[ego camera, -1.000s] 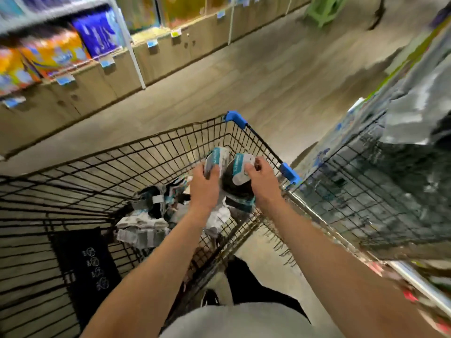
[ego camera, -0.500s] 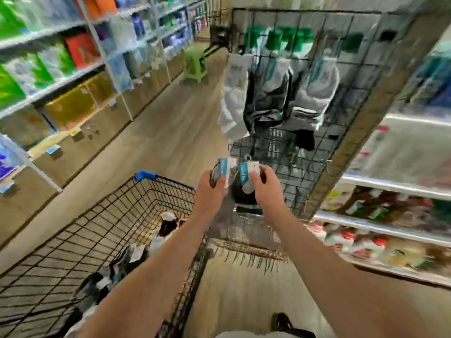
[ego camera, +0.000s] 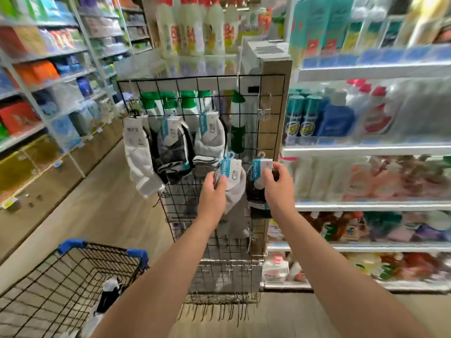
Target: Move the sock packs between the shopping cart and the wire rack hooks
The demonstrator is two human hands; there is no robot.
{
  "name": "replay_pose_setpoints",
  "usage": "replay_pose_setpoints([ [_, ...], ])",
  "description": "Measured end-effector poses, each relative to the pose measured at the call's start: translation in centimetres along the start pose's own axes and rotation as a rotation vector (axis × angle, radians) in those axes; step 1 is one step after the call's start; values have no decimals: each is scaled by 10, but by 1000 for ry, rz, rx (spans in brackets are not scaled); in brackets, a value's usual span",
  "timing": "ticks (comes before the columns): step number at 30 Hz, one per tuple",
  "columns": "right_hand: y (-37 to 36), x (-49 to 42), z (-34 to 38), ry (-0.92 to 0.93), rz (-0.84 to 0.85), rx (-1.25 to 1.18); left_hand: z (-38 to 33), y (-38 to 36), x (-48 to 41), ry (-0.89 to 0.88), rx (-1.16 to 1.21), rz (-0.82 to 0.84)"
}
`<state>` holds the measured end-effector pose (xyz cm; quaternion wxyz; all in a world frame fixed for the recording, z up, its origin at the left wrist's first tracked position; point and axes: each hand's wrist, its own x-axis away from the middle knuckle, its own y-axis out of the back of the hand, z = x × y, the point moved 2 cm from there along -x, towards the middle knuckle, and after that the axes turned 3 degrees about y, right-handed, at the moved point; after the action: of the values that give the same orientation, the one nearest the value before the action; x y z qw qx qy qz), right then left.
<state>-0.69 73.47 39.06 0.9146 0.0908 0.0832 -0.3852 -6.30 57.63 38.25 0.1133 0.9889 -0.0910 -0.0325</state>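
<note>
Left hand [ego camera: 212,191] grips a grey sock pair [ego camera: 235,189] — right hand [ego camera: 277,185] pinches a black sock pair [ego camera: 255,191] — against the wire rack [ego camera: 244,81]

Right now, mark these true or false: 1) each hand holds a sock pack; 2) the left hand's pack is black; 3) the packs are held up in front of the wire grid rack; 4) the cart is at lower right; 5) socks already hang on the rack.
1) True: the left hand and right hand each grip one.
2) False: the grey sock pack is in the left hand; the black sock pack is in the right.
3) True: the wire grid rack is behind them.
4) False: the cart is at lower left.
5) True: hanging socks.
</note>
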Motion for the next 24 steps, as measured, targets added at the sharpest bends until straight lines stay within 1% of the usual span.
replay_pose_setpoints([
  [2,10,-24,7,50,-7,9,-15,-18,-9,-18,46,-8],
  [5,20,-55,19,87,-7,-24,-33,-37,-19,-52,23,-18],
  [11,18,-92,45,249,74,5,-52,-57,-32,-28,88,-56],
  [18,6,-116,62,290,101,-8,-66,-56,-42,-63,110,-73],
  [24,-1,-120,51,222,145,29,-66,-60,-45,-47,92,-64],
])
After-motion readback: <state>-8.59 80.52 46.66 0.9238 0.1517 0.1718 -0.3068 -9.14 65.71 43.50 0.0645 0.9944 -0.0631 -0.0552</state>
